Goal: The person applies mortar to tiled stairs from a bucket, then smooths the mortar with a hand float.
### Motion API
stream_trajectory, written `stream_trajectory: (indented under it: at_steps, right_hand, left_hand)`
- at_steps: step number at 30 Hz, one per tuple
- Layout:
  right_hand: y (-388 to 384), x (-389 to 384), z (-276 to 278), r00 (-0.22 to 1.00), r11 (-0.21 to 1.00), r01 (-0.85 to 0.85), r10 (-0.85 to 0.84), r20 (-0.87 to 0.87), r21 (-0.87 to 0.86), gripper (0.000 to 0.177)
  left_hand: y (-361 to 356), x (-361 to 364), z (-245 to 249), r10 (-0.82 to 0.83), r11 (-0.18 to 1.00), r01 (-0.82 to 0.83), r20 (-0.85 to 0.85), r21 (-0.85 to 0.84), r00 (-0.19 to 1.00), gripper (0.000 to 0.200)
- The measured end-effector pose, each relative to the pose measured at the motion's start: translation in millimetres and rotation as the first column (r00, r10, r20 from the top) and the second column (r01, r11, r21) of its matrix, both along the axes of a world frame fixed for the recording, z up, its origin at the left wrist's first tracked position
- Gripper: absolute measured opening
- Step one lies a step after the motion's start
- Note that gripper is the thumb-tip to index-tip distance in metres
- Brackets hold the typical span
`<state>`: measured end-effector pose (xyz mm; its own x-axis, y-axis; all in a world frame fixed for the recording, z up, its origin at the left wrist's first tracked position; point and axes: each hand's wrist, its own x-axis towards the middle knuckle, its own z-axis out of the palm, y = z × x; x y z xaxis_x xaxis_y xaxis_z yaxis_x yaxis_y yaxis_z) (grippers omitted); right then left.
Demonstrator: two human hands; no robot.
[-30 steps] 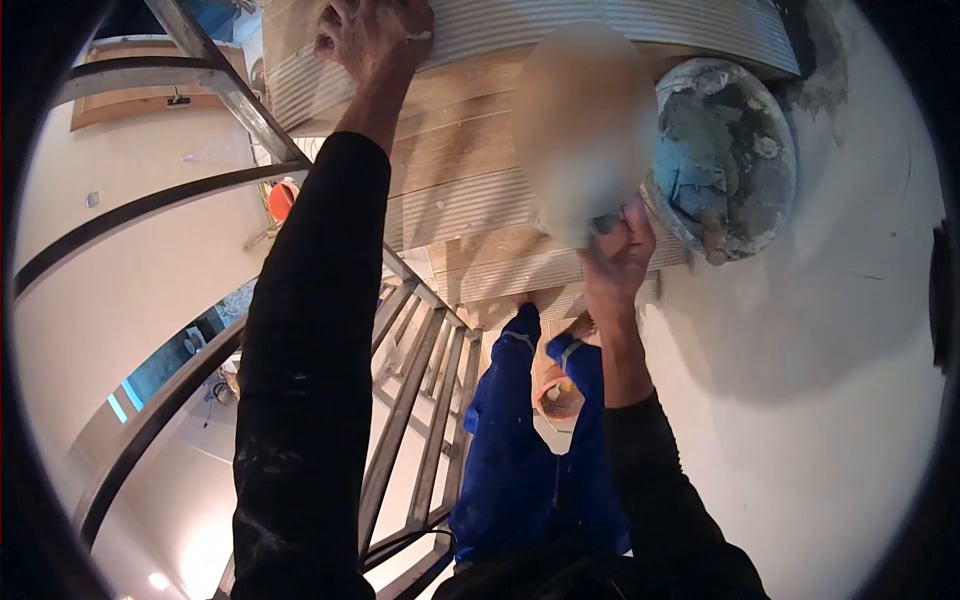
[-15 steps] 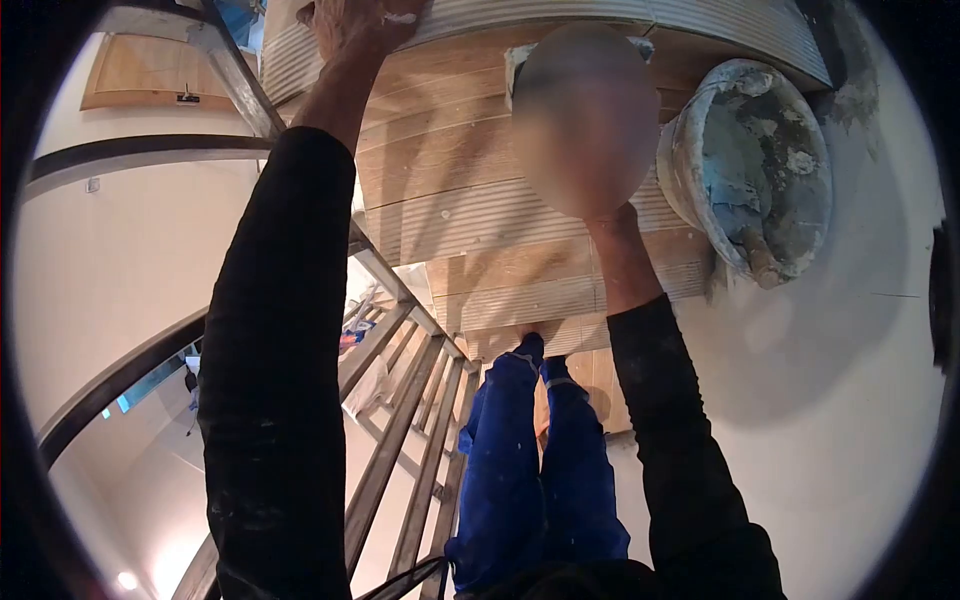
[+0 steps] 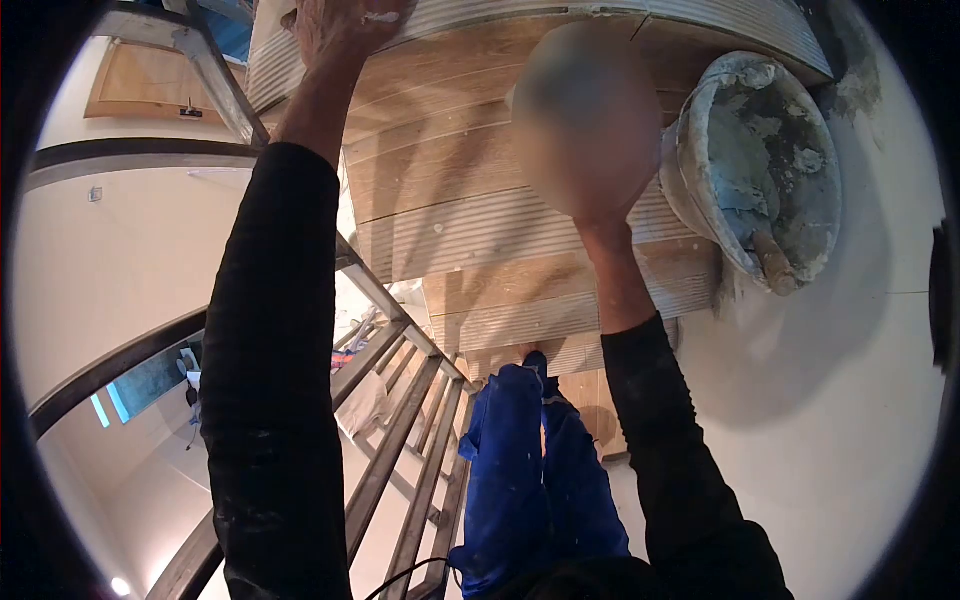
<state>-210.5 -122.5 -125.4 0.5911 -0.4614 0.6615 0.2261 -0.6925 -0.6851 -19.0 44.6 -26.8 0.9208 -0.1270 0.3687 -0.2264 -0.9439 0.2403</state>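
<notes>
My left hand [image 3: 345, 28] lies on the ribbed, pale edge of an upper stair step, partly cut off by the top of the view. One finger stands apart at its left side, and no object shows in it. A white smear marks its skin. My right hand [image 3: 598, 200] reaches over the wood-look tiled steps [image 3: 440, 150]. A round blur covers its fingers and whatever lies under them. Just right of it stands a mortar-crusted bucket [image 3: 672, 165], tilted toward me, with grey-white paste and a stick-like handle [image 3: 772, 262] inside.
A metal railing [image 3: 395, 455] with bars runs down the stairs' left side, with a drop beyond it. On the right is a pale wall [image 3: 800, 420]. My legs in blue trousers [image 3: 510, 480] stand on lower steps. A wooden door [image 3: 150, 85] is at the upper left.
The view has shifted slightly. My left hand sits a little farther left and up in view. Pale corners that showed beside the blur over my right hand are now mostly hidden.
</notes>
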Motion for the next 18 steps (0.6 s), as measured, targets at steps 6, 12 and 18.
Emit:
stream_trajectory:
  at_steps: [6,12,18]
  right_hand:
    - [5,39,31,0.978,0.888,0.040,-0.128,0.164,0.458,0.034]
    - [30,19,7,0.996,0.988,-0.092,0.092,0.006,0.120,0.038]
    - [-4,11,2,0.971,0.992,0.065,-0.037,0.237,-0.112,0.050]
  left_hand:
    - [18,4,3,-0.158,0.985,0.152,0.057,0.086,0.986,0.041]
    - [47,31,-28,-0.236,0.971,0.237,0.087,-0.005,0.968,0.044]
    - [36,30,-20,-0.092,0.996,0.087,0.195,0.037,0.976,0.042]
